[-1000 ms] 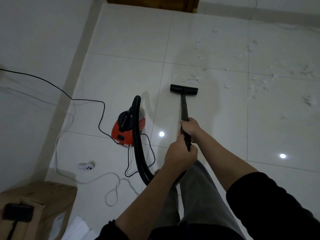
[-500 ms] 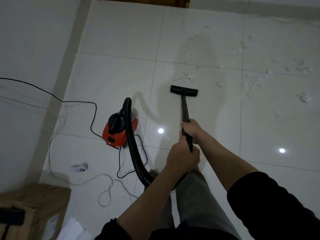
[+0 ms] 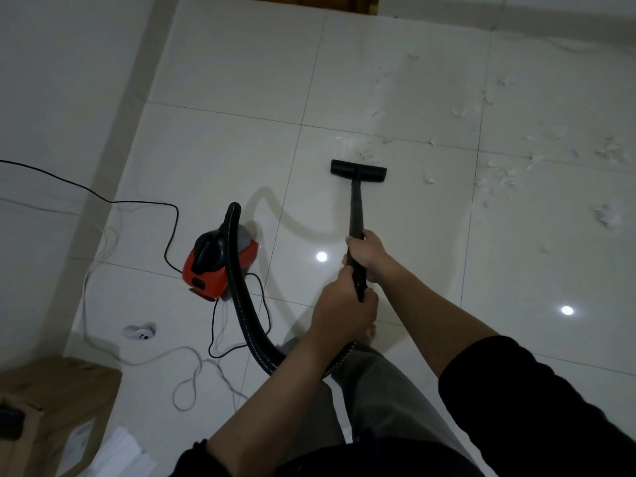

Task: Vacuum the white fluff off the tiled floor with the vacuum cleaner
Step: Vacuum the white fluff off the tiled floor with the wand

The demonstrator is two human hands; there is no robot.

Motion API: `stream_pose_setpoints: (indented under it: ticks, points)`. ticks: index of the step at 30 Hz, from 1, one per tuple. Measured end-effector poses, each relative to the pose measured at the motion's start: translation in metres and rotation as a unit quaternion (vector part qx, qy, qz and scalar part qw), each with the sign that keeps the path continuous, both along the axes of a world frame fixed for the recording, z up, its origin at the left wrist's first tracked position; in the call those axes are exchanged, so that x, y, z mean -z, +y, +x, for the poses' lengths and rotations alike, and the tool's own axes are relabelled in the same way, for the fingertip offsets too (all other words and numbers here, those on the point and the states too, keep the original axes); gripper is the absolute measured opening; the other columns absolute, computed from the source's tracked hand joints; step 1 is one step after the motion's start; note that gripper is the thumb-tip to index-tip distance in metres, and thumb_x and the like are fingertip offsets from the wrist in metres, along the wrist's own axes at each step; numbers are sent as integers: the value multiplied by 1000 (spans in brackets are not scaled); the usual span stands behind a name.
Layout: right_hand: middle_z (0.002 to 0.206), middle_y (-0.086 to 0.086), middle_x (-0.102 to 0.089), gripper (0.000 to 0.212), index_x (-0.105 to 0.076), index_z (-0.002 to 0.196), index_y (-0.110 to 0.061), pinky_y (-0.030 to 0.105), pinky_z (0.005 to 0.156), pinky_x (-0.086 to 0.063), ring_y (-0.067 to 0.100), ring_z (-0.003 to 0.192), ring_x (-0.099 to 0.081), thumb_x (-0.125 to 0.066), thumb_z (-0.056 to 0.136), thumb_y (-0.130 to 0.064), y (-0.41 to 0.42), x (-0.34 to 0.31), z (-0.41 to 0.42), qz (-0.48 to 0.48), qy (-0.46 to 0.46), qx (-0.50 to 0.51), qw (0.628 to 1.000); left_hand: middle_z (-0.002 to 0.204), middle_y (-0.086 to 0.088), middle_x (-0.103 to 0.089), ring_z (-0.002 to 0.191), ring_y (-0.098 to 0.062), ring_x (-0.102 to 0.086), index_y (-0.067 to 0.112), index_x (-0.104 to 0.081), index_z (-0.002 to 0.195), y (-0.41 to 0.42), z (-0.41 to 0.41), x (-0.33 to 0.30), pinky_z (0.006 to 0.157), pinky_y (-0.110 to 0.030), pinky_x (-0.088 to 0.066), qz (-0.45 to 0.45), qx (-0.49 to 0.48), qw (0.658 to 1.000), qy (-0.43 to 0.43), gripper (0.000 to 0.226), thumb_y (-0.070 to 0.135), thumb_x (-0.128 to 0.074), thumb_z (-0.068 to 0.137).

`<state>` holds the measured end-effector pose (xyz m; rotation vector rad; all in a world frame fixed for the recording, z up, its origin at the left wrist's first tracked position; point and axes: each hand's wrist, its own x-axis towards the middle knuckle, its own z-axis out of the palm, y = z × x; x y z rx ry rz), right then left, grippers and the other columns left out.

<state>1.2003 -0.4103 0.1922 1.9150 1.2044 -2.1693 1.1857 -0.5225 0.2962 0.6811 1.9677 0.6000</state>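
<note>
A red and black vacuum cleaner (image 3: 220, 265) stands on the white tiled floor (image 3: 241, 80) at centre left. Its black hose (image 3: 246, 325) loops down and round to a black wand (image 3: 356, 215). The wand ends in a flat black nozzle (image 3: 358, 171) resting on the floor. My right hand (image 3: 368, 253) grips the wand higher up; my left hand (image 3: 342, 313) grips it just behind, near the hose joint. White fluff (image 3: 499, 177) lies scattered on the tiles beyond and to the right of the nozzle, with a small clump (image 3: 364, 153) just past the nozzle.
A black power cord (image 3: 144, 203) runs from the vacuum to the left wall. A white cable (image 3: 192, 376) and a white plug adapter (image 3: 141, 332) lie on the floor at left. A cardboard box (image 3: 51, 407) sits at bottom left. My trouser leg (image 3: 378, 401) is below the hands.
The nozzle has slid a little back and forth in front of the fluff clump while the view shifted; the vacuum body stays in place. Both hands keep their grip on the wand.
</note>
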Motion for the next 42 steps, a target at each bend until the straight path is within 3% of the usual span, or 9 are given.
stream_pose_setpoints:
  ticks: [3, 8, 13, 23, 28, 34, 42]
  points:
    - [75, 10, -48, 24, -44, 124, -6, 28, 50, -46, 19, 57, -51, -46, 100, -9, 16, 1, 1, -1, 2, 0, 1000, 71, -1, -56, 64, -19, -57, 12, -50, 103, 17, 2, 0, 68, -44, -58, -2, -4, 1000, -9, 12, 16, -50, 92]
    - [73, 9, -48, 25, -45, 125, -4, 29, 51, -47, 19, 56, -51, -46, 100, -9, 40, 3, -2, 0, 4, 3, 1000, 68, 0, -54, 58, -15, -52, 10, -52, 100, 37, -1, 1, 59, -33, -49, 13, -2, 1000, 0, 11, 15, -50, 91]
    - [73, 10, -49, 28, -45, 127, -4, 29, 51, -48, 19, 57, -51, -47, 100, -10, 63, 4, -10, -1, 3, 3, 1000, 68, 3, -52, 59, -13, -49, 4, -53, 107, 60, -11, 7, 63, -30, -47, 34, 15, 999, 31, 17, 14, -52, 92]
    - [72, 12, -50, 26, -45, 124, -2, 31, 51, -48, 21, 55, -52, -46, 99, -7, 119, -3, -38, 21, -6, 18, 1000, 95, -7, -65, 87, -27, -65, 8, -48, 124, 115, -41, 3, 82, -47, -55, 3, 42, 998, 45, 42, 31, -48, 89]
    - [71, 11, -49, 27, -45, 126, -3, 31, 51, -47, 21, 55, -51, -46, 100, -7, 148, -3, -52, 31, -2, 25, 999, 91, -5, -62, 76, -17, -60, 6, -47, 127, 142, -55, 6, 68, -23, -48, 24, 45, 997, 56, 36, 23, -51, 95]
    - [68, 12, -49, 28, -46, 126, 0, 30, 48, -46, 22, 53, -50, -45, 99, -6, 182, -1, -65, 34, -8, 17, 999, 104, -9, -67, 87, -19, -63, 6, -47, 129, 179, -70, 8, 74, -22, -47, 35, 42, 996, 64, 38, 22, -51, 95]
    - [71, 11, -49, 28, -45, 127, -3, 33, 52, -49, 21, 54, -51, -46, 99, -6, 214, 4, -77, 7, -8, 33, 999, 92, -1, -59, 76, -14, -56, 6, -45, 131, 216, -82, 7, 68, -22, -44, -7, 51, 997, 53, 41, 23, -50, 94]
